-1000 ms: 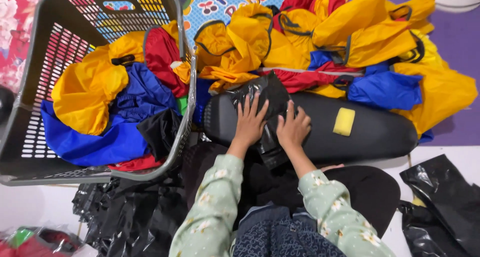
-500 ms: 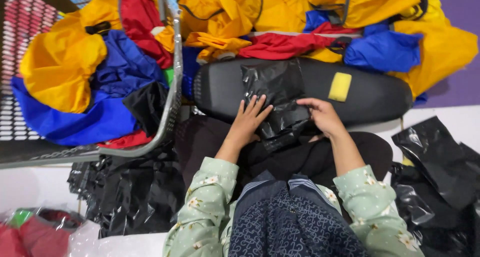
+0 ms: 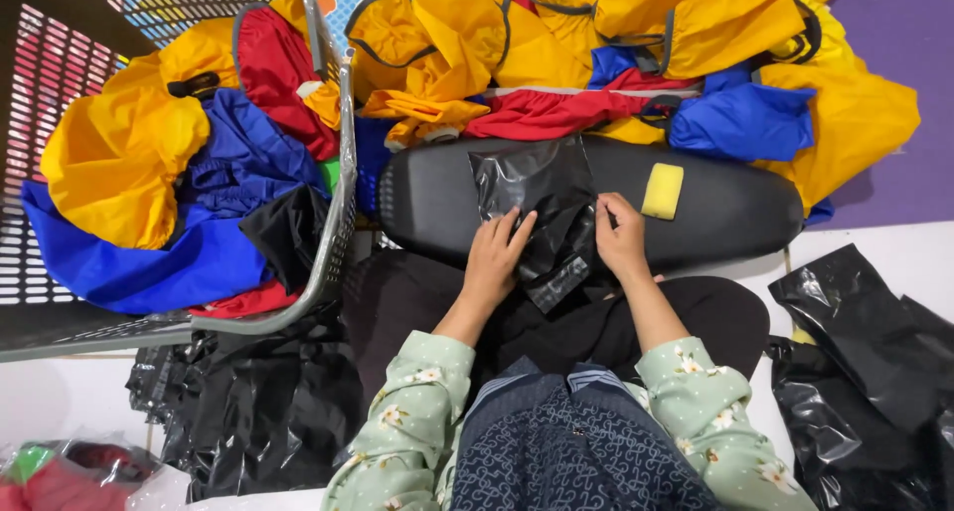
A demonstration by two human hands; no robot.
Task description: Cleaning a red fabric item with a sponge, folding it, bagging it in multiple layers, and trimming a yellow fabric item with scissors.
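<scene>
Two hands lie on a shiny black plastic bag [image 3: 542, 213] spread over a long black padded board [image 3: 725, 213] that rests across the person's lap, in the middle of the scene. The left hand [image 3: 494, 257] rests flat, fingers slightly spread, on the near left part of the bag, pressing it down. The right hand [image 3: 623, 238] sits just right of the bag's crumpled middle, fingers curled onto the plastic at its right edge; whether it pinches the film or only presses on it cannot be told. The bag's far part lies smooth and flat on the board, while its near end is bunched and hangs over the board's near edge between the two wrists. A small yellow sponge [image 3: 663, 190] lies on the board just right of the right hand, apart from the bag. Beyond the board, on the far side, lies a heap of yellow, red and blue cloth garments [image 3: 636, 64], touching the board's far edge. On the left stands a grey plastic laundry basket [image 3: 343, 173], tilted, filled with more yellow, blue and red cloth [image 3: 149, 173] and a piece of black cloth. More black plastic bags lie on the white floor [image 3: 50, 402]: one pile [image 3: 248, 412] at the near left below the basket, another [image 3: 865, 372] at the near right. Both arms wear pale green flowered sleeves [image 3: 417, 412].
</scene>
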